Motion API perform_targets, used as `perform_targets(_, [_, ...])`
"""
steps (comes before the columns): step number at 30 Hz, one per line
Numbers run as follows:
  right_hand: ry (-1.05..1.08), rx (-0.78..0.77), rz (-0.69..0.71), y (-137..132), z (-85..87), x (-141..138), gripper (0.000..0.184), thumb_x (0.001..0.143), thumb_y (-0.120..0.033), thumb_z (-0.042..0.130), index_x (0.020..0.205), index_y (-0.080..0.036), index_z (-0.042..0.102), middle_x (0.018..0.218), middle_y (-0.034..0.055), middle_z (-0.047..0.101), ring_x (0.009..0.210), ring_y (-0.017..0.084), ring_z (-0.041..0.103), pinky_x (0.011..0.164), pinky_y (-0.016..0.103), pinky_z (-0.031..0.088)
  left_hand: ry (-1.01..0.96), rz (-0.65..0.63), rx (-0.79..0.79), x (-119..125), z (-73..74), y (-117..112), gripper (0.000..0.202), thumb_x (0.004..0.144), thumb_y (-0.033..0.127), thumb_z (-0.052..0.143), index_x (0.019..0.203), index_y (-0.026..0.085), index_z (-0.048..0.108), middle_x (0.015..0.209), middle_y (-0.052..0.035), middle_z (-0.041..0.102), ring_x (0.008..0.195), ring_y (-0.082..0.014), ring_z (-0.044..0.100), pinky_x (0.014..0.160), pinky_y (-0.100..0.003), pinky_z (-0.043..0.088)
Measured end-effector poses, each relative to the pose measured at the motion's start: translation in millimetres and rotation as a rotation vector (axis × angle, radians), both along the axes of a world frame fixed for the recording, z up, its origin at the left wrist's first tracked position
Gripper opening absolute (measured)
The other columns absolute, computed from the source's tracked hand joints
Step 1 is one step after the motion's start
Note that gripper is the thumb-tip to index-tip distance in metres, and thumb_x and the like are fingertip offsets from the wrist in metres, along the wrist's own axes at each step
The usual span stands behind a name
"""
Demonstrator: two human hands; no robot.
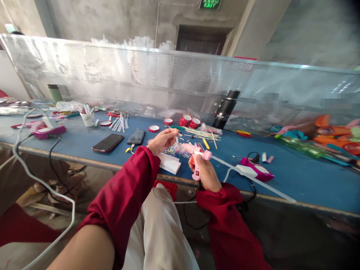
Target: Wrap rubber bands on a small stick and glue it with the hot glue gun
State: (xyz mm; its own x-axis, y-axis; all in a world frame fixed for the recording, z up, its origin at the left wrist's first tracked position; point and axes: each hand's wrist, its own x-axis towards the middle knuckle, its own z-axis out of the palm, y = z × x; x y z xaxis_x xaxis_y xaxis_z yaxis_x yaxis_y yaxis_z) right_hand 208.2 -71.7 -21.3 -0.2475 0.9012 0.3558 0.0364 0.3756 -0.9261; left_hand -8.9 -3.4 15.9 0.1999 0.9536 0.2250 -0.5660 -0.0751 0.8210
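In my right hand (209,175) is a pink hot glue gun (200,154), its nozzle aimed left. A long translucent glue stick (253,175) runs out of its back, over the table's front edge. The fingertips of my left hand (163,140) pinch a small pale stick (177,140), upright just ahead of the nozzle. Whether nozzle and stick touch, I cannot tell. Below them lies a scatter of small coloured pieces (184,153), partly hidden by my hands. A white flat box (170,164) rests at the table edge under my left wrist.
Two phones, one a black phone (108,143), lie left of my hands. Behind stand red tins (185,120) and a black thermos (226,109) against a perforated metal screen (168,78). A purple-and-white power strip (255,168) sits right, a white cup (87,119) of sticks left.
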Motion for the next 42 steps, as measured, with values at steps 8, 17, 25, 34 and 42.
perform_targets(8, [0.024, -0.058, 0.035, -2.4, 2.4, 0.3, 0.064, 0.087, -0.079, 0.051, 0.081, -0.018, 0.069, 0.057, 0.001, 0.056, 0.046, 0.01, 0.044, 0.042, 0.024, 0.033, -0.013, 0.002, 0.006, 0.0, -0.7, 0.5, 0.023, 0.08, 0.024, 0.082, 0.088, 0.014, 0.064, 0.072, 0.004, 0.064, 0.051, -0.0012, 0.058, 0.055, -0.011, 0.052])
perform_targets(17, [0.098, -0.028, 0.045, -4.5, 3.8, -2.0, 0.061, 0.086, -0.077, 0.055, 0.073, -0.018, 0.066, 0.063, 0.0018, 0.056, 0.051, 0.011, 0.045, 0.045, 0.024, 0.034, -0.011, 0.005, 0.01, -0.5, 0.2, 0.0, 0.024, 0.08, 0.024, 0.082, 0.089, 0.013, 0.064, 0.075, 0.0034, 0.065, 0.051, -0.0013, 0.058, 0.054, -0.012, 0.053])
perform_targets(25, [0.111, -0.02, 0.068, -0.3, -1.6, -1.0, 0.059, 0.087, -0.076, 0.055, 0.071, -0.019, 0.063, 0.069, 0.0033, 0.059, 0.057, 0.013, 0.048, 0.05, 0.026, 0.039, 0.001, 0.011, 0.015, -0.6, -0.8, 1.7, 0.024, 0.08, 0.025, 0.082, 0.091, 0.013, 0.065, 0.075, 0.0032, 0.066, 0.051, -0.0011, 0.058, 0.053, -0.011, 0.052])
perform_targets(34, [0.088, 0.013, 0.063, 1.1, -3.9, 0.3, 0.062, 0.09, -0.076, 0.05, 0.068, -0.019, 0.061, 0.062, 0.0024, 0.055, 0.055, 0.013, 0.047, 0.05, 0.027, 0.038, 0.01, 0.01, 0.005, -0.1, 1.0, -0.4, 0.023, 0.08, 0.025, 0.082, 0.091, 0.013, 0.065, 0.077, 0.0028, 0.067, 0.05, -0.0008, 0.057, 0.052, -0.012, 0.052])
perform_targets(42, [0.019, 0.067, 0.079, -4.3, 3.1, 0.4, 0.065, 0.094, -0.075, 0.043, 0.063, -0.019, 0.057, 0.058, 0.0011, 0.05, 0.052, 0.012, 0.041, 0.05, 0.029, 0.029, 0.004, 0.007, 0.01, -0.1, 0.9, 0.1, 0.021, 0.081, 0.023, 0.081, 0.091, 0.013, 0.066, 0.077, 0.0028, 0.067, 0.05, -0.0012, 0.058, 0.052, -0.012, 0.052])
